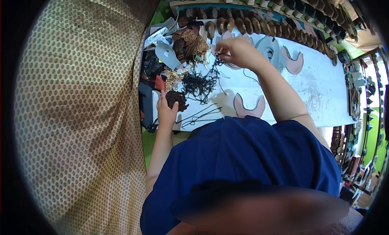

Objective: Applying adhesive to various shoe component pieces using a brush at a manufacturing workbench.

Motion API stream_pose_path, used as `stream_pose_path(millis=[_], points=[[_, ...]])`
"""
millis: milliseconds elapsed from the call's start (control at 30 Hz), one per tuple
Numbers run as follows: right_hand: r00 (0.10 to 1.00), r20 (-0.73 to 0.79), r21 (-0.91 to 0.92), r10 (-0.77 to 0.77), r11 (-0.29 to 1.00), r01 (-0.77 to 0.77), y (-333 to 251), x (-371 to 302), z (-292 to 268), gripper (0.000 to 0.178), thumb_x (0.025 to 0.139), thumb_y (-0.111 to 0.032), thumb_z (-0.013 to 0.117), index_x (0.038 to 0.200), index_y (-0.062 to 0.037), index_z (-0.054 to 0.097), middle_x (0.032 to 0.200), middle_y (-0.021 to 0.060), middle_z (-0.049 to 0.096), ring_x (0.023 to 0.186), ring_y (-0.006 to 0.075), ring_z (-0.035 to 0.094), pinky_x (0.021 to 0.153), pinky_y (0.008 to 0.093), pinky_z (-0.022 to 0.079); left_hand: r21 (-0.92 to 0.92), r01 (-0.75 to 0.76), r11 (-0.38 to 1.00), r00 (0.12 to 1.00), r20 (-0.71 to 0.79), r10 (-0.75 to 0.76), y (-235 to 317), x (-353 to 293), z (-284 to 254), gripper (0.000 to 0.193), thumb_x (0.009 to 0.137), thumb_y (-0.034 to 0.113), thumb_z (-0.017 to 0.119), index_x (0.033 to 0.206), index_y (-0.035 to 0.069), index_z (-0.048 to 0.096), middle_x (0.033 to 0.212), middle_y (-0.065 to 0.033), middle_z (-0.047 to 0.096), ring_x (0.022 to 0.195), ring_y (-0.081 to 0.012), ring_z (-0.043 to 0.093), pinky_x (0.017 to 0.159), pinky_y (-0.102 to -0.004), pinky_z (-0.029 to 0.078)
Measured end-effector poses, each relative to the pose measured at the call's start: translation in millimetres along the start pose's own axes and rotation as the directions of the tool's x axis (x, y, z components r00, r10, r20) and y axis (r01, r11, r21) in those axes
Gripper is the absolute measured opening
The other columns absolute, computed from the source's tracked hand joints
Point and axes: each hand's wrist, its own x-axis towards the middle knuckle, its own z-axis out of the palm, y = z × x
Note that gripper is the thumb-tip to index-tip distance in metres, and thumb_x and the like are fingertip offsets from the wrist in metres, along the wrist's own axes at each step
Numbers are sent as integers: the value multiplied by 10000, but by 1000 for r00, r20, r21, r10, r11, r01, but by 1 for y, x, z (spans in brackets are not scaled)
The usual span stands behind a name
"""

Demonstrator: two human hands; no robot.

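Note:
My right hand (237, 52) is raised over the table, its thumb and fingers pinched on a strand of black cord. Below it the strand runs down to a tangled heap of black cord (198, 86). At the table's near left, my left hand (166, 110) lies with fingers stretched and thumb apart against a dark brown clump of small pieces (176, 100). Whether it presses on the clump I cannot tell. Several straight black cords (202, 116) lie just to its right. A pale pink U-shaped shoe piece (249, 108) is by the front edge.
Brown and leopard-print pieces (190, 44) are piled at the far left beside a grey sole-shaped piece (165, 55). Grey (268, 48) and pink (292, 60) cut pieces lie farther right on the white table (320, 85). Shoe lasts (279, 30) line the back. A patterned curtain (81, 113) hangs at left.

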Motion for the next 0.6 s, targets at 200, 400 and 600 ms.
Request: stream_pose_path(millis=[200,400,600], points=[[982,-103,-143,-156,980,140,-22,13,-28,151,775,-144,753,854,-55,660,741,103,676,700,309,655,660,386,492,42,-59,997,998,1,59,2,5,4,817,875,271,685,1523,-3,269,1409,-251,469,1285,-411,447,1100,-436,343],[958,-180,-309,-221,938,159,-31,10,-35,103,804,-174,719,864,-94,693,744,78,669,765,284,641,738,417,458,16,-36,999,999,20,35,2,-4,2,795,857,241,687,1502,-17,300,1431,-272,445,1352,-434,383,1138,-468,297],[958,-217,-353,-190,930,105,-32,7,-34,82,835,-171,678,888,-115,707,764,70,674,809,282,642,746,421,439,19,-54,998,998,18,53,-5,-11,-3,651,857,262,692,1410,2,469,1424,-224,479,1349,-429,394,1136,-467,304]])
